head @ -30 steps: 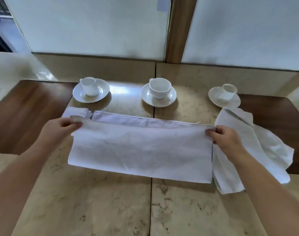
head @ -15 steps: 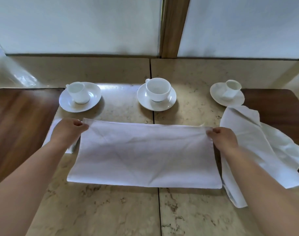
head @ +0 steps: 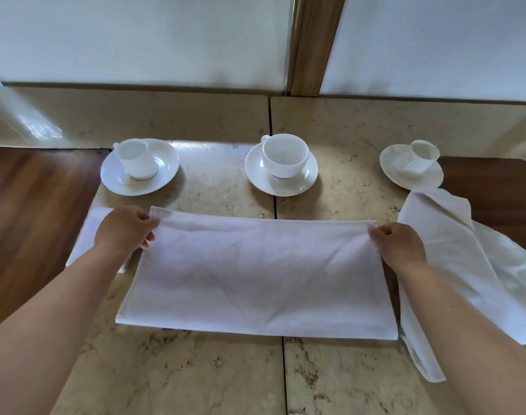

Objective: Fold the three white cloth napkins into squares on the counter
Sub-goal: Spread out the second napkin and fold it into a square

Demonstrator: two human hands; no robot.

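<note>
A white napkin [head: 261, 274], folded in half into a long rectangle, lies flat in the middle of the marble counter [head: 213, 372]. My left hand [head: 124, 229] pinches its far left corner and my right hand [head: 398, 242] pinches its far right corner. A second white napkin [head: 465, 265] lies crumpled and unfolded to the right. A third, folded napkin [head: 86, 238] shows at the left, mostly hidden under my left hand and forearm.
Three white cups on saucers stand in a row behind the napkins: left [head: 139, 164], middle [head: 282, 163], right [head: 413, 167]. Dark wooden panels flank the counter at the left [head: 31, 220] and right [head: 501, 190]. A wall with frosted panes rises behind.
My hands carried the napkin's upper layer away from me and laid its edge onto the far edge, so the fold now lies flat. The camera view tilted down and shifted slightly.
</note>
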